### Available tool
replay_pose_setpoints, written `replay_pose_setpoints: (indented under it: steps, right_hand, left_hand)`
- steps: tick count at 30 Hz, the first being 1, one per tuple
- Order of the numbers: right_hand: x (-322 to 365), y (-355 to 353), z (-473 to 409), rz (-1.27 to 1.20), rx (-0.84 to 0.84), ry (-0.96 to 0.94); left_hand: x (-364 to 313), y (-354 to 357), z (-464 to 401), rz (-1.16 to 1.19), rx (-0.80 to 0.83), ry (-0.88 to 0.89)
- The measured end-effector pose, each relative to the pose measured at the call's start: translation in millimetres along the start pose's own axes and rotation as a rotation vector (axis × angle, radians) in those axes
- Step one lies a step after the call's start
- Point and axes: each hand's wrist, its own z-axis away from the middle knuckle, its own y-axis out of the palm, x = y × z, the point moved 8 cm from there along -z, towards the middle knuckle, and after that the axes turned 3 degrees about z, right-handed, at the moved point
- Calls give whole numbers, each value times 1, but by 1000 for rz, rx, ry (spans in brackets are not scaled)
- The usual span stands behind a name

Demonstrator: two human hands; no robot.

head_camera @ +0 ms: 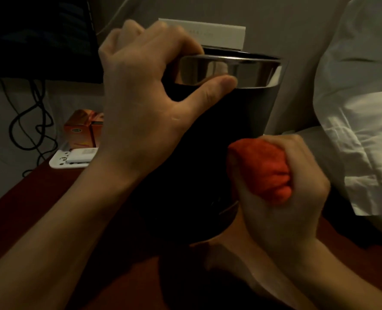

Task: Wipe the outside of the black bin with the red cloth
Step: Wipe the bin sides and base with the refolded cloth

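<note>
Reddish-brown table [140,276] — black bin [207,153] standing on it, white tray [58,163] near the far-left edge

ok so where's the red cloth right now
In the head view it's lower right: the red cloth is bunched in the right hand, beside the black bin's lower side.

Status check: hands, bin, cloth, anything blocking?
Left hand grips the bin by its metal rim. Right hand holds the bunched cloth beside the bin's lower wall. Nothing blocking.

dim room - grey wall [275,14], reddish table [140,276], white bedding [364,108].
</note>
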Motion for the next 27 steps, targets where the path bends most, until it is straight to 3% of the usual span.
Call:
replay_pose_setpoints:
  steps: [7, 13, 19, 24, 27]
  right_hand:
    - [9, 30, 37, -73, 179, -95]
    - [14, 25, 28, 12, 146, -58]
    - [12, 5, 6, 15, -33, -18]
    - [9, 18, 39, 45, 104, 3]
    - [8, 12, 36, -11, 65, 94]
  left_hand:
    - [-2, 2, 0, 12, -7, 27]
    - [-5, 0, 0, 52, 16, 47]
    - [-3, -1, -1, 67, 9, 59]
    - [-4, -2, 1, 99, 29, 58]
    - [-3, -4, -1, 105, 20, 60]
